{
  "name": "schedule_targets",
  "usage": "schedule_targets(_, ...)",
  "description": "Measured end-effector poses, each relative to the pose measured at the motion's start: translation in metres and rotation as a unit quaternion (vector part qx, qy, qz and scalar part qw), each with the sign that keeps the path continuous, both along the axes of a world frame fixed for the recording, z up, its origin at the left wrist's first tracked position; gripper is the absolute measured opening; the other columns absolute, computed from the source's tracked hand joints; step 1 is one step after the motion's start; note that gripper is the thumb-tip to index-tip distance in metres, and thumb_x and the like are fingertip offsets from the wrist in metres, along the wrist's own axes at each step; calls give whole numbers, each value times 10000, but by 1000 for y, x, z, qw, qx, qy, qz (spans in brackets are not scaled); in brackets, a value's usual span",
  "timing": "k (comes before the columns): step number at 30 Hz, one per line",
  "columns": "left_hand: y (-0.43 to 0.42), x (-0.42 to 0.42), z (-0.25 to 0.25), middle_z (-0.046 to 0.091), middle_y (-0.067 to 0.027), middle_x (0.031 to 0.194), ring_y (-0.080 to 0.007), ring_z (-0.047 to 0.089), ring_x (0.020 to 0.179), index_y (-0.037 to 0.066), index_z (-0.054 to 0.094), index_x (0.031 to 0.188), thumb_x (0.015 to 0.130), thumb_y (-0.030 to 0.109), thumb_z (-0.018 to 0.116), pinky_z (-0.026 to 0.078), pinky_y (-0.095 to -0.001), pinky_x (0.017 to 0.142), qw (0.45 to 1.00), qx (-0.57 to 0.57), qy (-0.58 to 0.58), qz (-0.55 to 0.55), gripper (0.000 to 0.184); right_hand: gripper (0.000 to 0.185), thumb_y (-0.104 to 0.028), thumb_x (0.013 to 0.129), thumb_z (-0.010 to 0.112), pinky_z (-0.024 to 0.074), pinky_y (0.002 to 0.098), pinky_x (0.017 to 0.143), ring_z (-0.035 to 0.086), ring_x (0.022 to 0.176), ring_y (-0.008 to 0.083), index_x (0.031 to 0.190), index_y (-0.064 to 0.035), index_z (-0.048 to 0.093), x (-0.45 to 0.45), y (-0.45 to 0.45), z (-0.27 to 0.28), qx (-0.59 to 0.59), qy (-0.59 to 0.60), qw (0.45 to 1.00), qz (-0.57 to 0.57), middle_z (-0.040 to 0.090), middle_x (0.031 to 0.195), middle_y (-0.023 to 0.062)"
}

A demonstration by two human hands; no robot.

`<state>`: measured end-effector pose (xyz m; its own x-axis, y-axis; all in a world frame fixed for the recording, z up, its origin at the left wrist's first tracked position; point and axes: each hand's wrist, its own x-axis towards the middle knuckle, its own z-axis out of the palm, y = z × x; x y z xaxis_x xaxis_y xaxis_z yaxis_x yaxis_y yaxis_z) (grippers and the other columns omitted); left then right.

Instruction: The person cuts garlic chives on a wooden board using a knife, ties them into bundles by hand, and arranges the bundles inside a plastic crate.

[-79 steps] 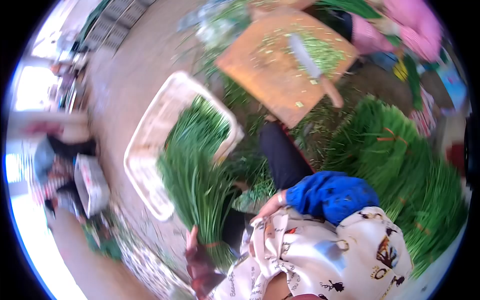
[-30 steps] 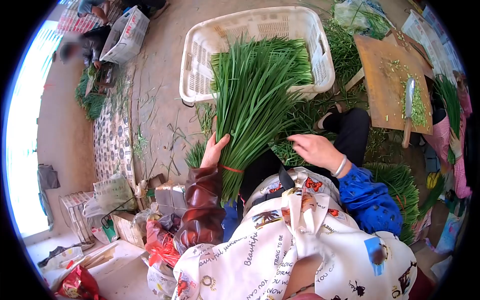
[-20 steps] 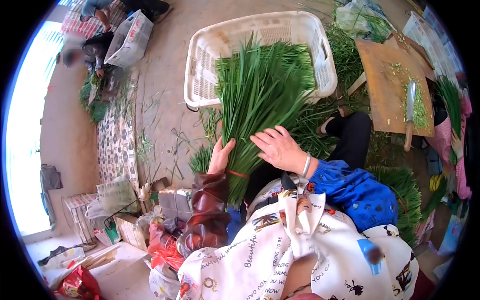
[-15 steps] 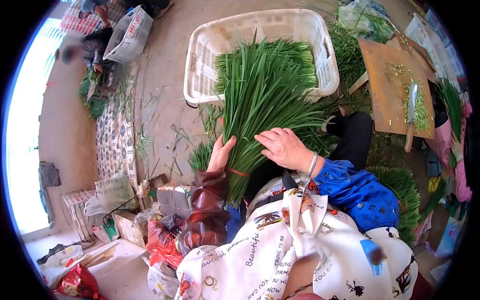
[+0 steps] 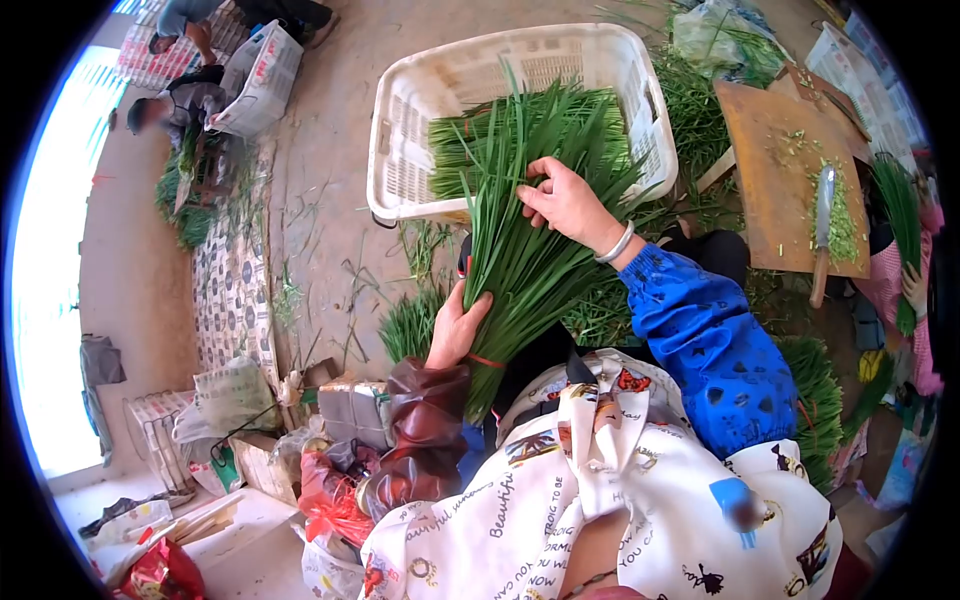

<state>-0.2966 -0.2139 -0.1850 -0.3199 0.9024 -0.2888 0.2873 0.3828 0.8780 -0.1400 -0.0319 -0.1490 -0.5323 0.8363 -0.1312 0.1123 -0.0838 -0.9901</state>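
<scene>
Right hand (image 5: 566,203) moved up green bundle (image 5: 540,285) toward white crate (image 5: 397,150), half-curled, any hold unclear; left hand (image 5: 458,328) wraps bundle near red band (image 5: 487,362), likely steadying it.

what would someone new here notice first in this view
Probably the big green bundle at the centre, its leafy end fanned over the near rim of the white basket. The left hand holds it near its red band. To the right, a knife lies beside chopped green bits on a brown board.
</scene>
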Motion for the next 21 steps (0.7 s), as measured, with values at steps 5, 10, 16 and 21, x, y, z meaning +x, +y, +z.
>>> schedule_targets(5, 2, 1, 9, 592, -142, 940, -215, 563, 868, 13, 476, 1120, 801, 250, 534, 410, -300, 778, 999, -14, 27, -11, 402, 227, -230, 834, 540, 419, 211, 432, 554, 506, 97, 834, -7, 492, 2, -3, -3, -52, -16, 998, 37, 583, 636, 52)
schedule_targets(10, 4, -1, 6, 594, -135, 945, -204, 561, 870, 11, 473, 1125, 805, 245, 532, 409, -297, 784, 1000, -21, 19, -8, 401, 252, -263, 845, 528, 409, 188, 405, 558, 497, 90, 754, -32, 490, 9, -7, -4, -47, -18, 998, 29, 587, 620, 41)
schedule_targets(16, 9, -2, -1, 599, -146, 923, -221, 573, 859, 14, 478, 1115, 804, 256, 535, 416, -306, 770, 1000, 1, 4, -2, 398, 233, -259, 829, 561, 394, 178, 393, 510, 445, 79, 700, -82, 481, -6, -24, -24, -357, 312, 874, -105, 565, 589, 20)
schedule_targets(21, 16, 5, 12, 595, -196, 875, -304, 580, 850, 37, 493, 1090, 794, 276, 540, 423, -339, 749, 995, -32, 90, -26, 383, 242, -233, 812, 586, 364, 182, 356, 457, 379, 68, 678, -71, 467, 1, -20, -23, -97, 195, 965, -146, 519, 501, 17)
